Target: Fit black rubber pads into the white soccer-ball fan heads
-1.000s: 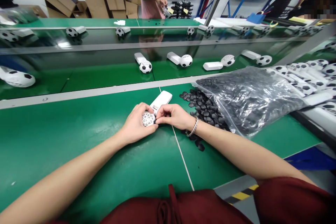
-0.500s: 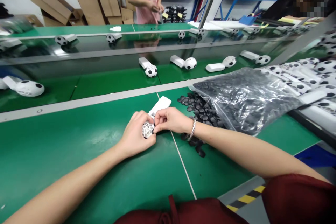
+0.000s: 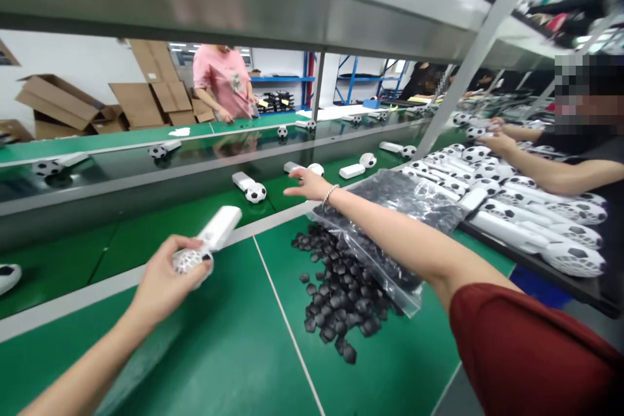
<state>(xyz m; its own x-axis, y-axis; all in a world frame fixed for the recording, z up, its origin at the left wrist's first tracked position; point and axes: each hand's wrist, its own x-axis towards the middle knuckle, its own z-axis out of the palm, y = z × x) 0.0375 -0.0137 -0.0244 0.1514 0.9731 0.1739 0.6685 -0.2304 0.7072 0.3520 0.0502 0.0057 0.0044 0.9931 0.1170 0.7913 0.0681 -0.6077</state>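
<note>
My left hand (image 3: 163, 283) is closed round the ball end of a soccer-ball-ended white piece (image 3: 220, 227), its flat handle pointing up and away, held above the near edge of the belt. White latticework shows between the fingers. My right hand (image 3: 311, 184) is stretched out over the belt with fingers apart and nothing visible in it. Just behind it lies another ball-ended piece (image 3: 316, 170), partly covered by the hand. Left of the right hand, a similar piece (image 3: 255, 193) with black patches lies on the green belt. Black patches (image 3: 341, 299) are heaped on the bench below my right forearm.
A clear plastic bag (image 3: 390, 195) of black patches lies under my right forearm. To the right, a dark tray (image 3: 487, 237) carries many ball-ended pieces, with a co-worker's arms (image 3: 541, 159) beyond it. A metal shelf (image 3: 244, 0) spans overhead. Another person (image 3: 224, 81) stands across the belt.
My hands have parted. The left lifted the white piece off the bench toward the belt; the right left it and reached forward over the belt, its fingers opening. The view has tilted up and turned right.
</note>
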